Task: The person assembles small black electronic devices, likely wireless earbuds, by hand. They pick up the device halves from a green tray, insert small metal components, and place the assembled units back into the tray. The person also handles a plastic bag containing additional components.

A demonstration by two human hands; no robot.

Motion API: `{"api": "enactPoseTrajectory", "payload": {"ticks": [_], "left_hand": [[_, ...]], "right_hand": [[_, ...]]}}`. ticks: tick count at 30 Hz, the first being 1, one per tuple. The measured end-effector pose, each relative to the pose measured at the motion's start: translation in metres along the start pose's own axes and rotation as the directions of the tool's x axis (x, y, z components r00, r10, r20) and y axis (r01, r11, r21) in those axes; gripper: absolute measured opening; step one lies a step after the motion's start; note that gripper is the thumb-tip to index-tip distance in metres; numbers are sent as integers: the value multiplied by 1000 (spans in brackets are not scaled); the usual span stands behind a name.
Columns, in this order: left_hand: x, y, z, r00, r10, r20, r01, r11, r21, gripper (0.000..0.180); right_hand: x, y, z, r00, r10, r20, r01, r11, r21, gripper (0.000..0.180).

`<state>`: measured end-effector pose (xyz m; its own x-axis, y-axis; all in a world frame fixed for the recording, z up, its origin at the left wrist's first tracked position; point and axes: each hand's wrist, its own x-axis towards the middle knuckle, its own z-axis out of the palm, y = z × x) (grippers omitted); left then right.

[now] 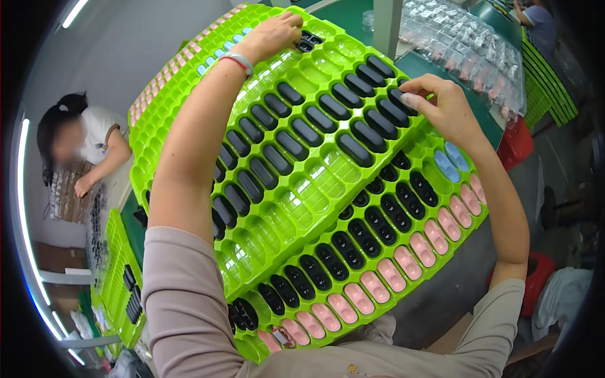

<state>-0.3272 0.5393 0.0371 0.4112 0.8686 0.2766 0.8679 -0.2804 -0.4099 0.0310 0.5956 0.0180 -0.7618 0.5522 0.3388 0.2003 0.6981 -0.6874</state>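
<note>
A green tray [318, 195] with oval pockets slants across the view, holding rows of dark oval cases [305, 131]. At its right end, my right hand [444, 107] pinches a black oval case [396, 104] between thumb and fingers, at the pocket row's end. Reaching to the far side of the tray, my left hand [271, 36] has its fingers curled down beside small black parts [309, 41]; what lies between the fingertips is hidden. Beneath, a second green tray [397, 286] carries black oval shells [364, 237], pink oval shells [375, 286] and two light blue ones [447, 165].
Beyond my left arm, another green tray [142, 129] holds small pink and blue pieces. A metal post [386, 28] rises behind the trays. Clear plastic trays [466, 47] with pink and silvery items stand at the far right. Another person [94, 135] works at the left.
</note>
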Motion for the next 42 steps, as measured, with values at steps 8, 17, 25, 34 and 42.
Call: {"api": "enactPoseTrajectory", "payload": {"ticks": [8, 17, 25, 34, 42], "left_hand": [[-55, 53, -106, 826, -449, 342, 563, 629, -536, 19], [-196, 264, -283, 505, -456, 733, 524, -513, -680, 65], [-315, 421, -303, 441, -518, 733, -330, -853, -404, 57], [-383, 476, -325, 318, -535, 783, -504, -795, -338, 54], [-420, 500, -322, 239, -575, 782, -406, -791, -458, 41]], "right_hand": [[-26, -60, 72, 969, -169, 178, 234, 853, -467, 29], [-46, -100, 63, 988, -148, 51, 157, 932, -328, 26], [-143, -234, 148, 781, -384, 493, 335, 923, 188, 26], [-209, -342, 251, 527, -424, 736, 575, 816, 58, 37], [-250, -349, 251, 467, -492, 735, 741, 671, -21, 28]]}}
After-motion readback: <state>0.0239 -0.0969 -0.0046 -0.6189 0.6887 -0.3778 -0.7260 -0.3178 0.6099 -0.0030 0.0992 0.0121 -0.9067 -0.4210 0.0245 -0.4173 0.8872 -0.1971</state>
